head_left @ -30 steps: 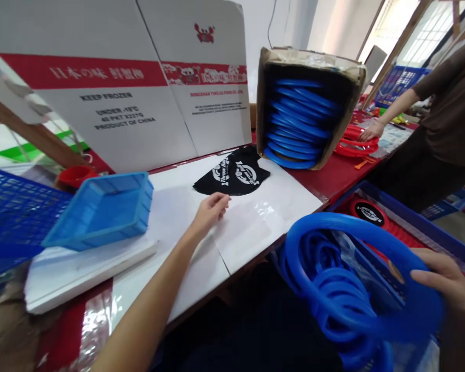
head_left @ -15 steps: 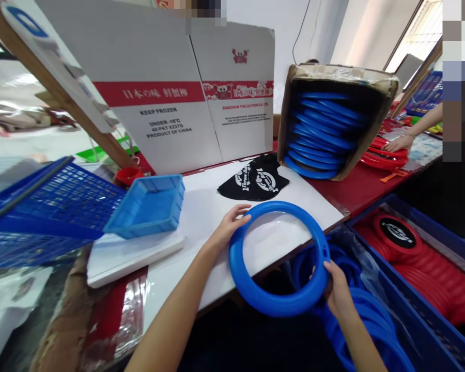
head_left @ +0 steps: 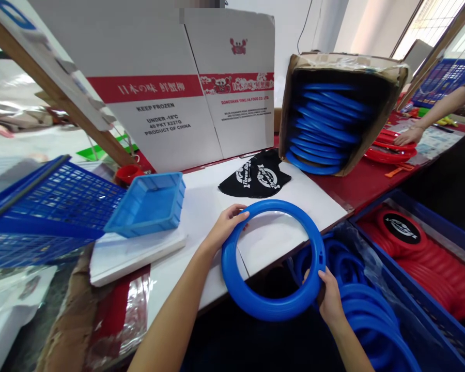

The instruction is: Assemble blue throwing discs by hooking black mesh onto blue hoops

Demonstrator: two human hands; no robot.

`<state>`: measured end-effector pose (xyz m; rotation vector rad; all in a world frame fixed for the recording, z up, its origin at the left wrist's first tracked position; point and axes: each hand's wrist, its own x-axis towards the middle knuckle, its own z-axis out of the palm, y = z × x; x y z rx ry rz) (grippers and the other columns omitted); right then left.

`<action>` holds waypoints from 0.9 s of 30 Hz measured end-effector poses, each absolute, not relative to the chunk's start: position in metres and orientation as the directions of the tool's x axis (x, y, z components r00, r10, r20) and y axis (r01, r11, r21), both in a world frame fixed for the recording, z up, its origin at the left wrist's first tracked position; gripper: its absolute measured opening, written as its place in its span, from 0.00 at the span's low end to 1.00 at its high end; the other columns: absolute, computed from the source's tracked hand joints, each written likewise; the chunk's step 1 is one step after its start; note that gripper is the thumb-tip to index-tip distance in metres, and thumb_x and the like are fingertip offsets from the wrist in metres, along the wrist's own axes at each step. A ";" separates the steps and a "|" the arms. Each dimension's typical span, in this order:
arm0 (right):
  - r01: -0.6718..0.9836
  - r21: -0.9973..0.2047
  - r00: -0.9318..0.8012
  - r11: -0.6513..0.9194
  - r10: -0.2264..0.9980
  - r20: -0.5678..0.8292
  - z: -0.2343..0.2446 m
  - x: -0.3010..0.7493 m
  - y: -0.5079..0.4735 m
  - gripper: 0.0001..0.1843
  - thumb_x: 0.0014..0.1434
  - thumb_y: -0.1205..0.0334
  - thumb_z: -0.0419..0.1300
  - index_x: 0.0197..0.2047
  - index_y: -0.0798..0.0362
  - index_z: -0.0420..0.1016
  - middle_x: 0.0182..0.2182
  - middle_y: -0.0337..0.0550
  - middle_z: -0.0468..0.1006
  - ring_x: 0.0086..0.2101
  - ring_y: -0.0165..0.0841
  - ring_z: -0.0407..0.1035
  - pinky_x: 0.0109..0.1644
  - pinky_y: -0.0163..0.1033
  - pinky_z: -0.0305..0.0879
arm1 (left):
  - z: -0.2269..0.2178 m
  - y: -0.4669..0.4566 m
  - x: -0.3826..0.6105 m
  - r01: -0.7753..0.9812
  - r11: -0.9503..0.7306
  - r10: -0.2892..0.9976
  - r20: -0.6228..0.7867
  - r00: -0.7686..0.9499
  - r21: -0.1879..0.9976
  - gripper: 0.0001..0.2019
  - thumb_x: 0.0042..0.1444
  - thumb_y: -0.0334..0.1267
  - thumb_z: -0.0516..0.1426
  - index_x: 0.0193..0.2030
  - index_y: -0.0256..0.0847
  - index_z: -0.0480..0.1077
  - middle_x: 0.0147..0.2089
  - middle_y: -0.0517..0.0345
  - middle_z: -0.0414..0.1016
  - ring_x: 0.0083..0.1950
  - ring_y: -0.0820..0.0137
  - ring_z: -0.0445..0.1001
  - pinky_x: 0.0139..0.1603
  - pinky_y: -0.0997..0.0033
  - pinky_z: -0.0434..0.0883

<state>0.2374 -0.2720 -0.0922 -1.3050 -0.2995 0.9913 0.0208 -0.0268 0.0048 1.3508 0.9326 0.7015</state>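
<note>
Both of my hands hold one blue plastic ring (head_left: 256, 305) over the front edge of the white board (head_left: 201, 217). My left hand (head_left: 225, 227) is closed round the ring's far left rim. My right hand (head_left: 327, 295) grips its near right rim. Just beyond the ring lies a pile of black cloth pieces with white print (head_left: 258, 179). Under my right hand, more blue rings (head_left: 372, 325) fill a clear bag below the table.
A cardboard box on its side (head_left: 387, 103) holds stacked blue rings. A small blue tray (head_left: 149, 203) and a blue mesh crate (head_left: 42, 212) sit at left. A white printed carton (head_left: 178, 103) stands behind. Red rings (head_left: 430, 258) fill a blue bin; another person's hand (head_left: 411, 136) rests on red rings.
The ring came up from the bag in my right hand, and my left hand took its far rim. Since half a second ago it has tilted slightly towards me.
</note>
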 end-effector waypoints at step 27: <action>-0.974 -0.194 0.000 -0.115 0.861 -0.508 -0.053 0.178 -0.278 0.19 0.50 0.53 0.79 0.41 0.53 0.83 0.22 0.29 0.73 0.25 0.24 0.67 0.31 0.29 0.66 | -0.002 -0.017 0.009 -0.461 0.017 0.897 0.190 0.400 0.887 0.24 0.51 0.51 0.71 0.54 0.50 0.76 0.54 0.53 0.82 0.59 0.53 0.80 0.61 0.51 0.76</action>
